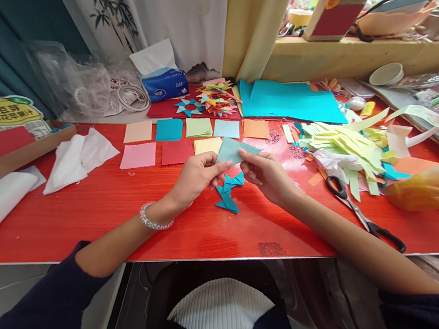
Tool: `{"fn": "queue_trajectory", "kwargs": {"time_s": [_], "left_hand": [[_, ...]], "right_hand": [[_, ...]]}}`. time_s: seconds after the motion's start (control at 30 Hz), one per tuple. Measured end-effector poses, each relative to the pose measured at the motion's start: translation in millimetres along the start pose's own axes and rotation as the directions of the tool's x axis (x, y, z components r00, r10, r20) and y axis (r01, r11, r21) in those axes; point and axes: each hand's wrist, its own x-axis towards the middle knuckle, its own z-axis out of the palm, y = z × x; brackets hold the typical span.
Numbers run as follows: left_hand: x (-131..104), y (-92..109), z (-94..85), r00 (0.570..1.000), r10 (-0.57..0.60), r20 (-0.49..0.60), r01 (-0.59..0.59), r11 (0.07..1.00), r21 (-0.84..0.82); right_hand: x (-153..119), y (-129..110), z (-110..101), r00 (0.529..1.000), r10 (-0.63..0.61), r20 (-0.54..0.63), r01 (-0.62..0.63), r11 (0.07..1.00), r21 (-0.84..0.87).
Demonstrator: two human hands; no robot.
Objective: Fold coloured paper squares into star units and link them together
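A light blue sheet of paper (231, 151) is held up between my two hands above the red table. My left hand (198, 177), with a clear beaded bracelet (155, 219) at the wrist, pinches its lower left edge. On the right side, the thumb and fingers of my right hand (267, 174) are closed on the same paper. Just below, several folded teal paper pieces (229, 192) lie in a loose group on the table. Behind the hands, a stack of yellow paper (207, 146) is partly covered by the light blue sheet.
Stacks of coloured square paper, including red (176, 151) and pink (138, 155), lie in rows. Scissors (362, 212) and green paper strips (338, 142) are at the right. A blue tissue pack (165, 84), folded paper stars (218, 100) and large turquoise sheets (293, 102) sit behind.
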Motion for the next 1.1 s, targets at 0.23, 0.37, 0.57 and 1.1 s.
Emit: {"fn": "queue_trajectory", "kwargs": {"time_s": [0.23, 0.37, 0.57, 1.1], "left_hand": [[5, -2, -7.4, 1.000, 0.016, 0.006, -0.016, 1.000, 0.001], [10, 1, -19.8, 0.998, 0.025, -0.059, -0.024, 1.000, 0.013], [7, -2, -31.5, 0.865, 0.482, -0.138, -0.300, 0.718, 0.628], [14, -2, -24.7, 0.990, 0.011, 0.140, -0.058, 0.940, 0.335]], "right_hand": [[11, -4, -15, 0.998, -0.057, -0.022, 0.056, 0.997, -0.046], [25, -19, -44, 0.927, -0.245, -0.283, 0.221, 0.969, -0.115], [13, -23, -24, 0.997, -0.073, -0.002, 0.072, 0.977, -0.200], [8, -3, -9, 0.998, -0.002, 0.067, 0.007, 0.996, -0.086]]}}
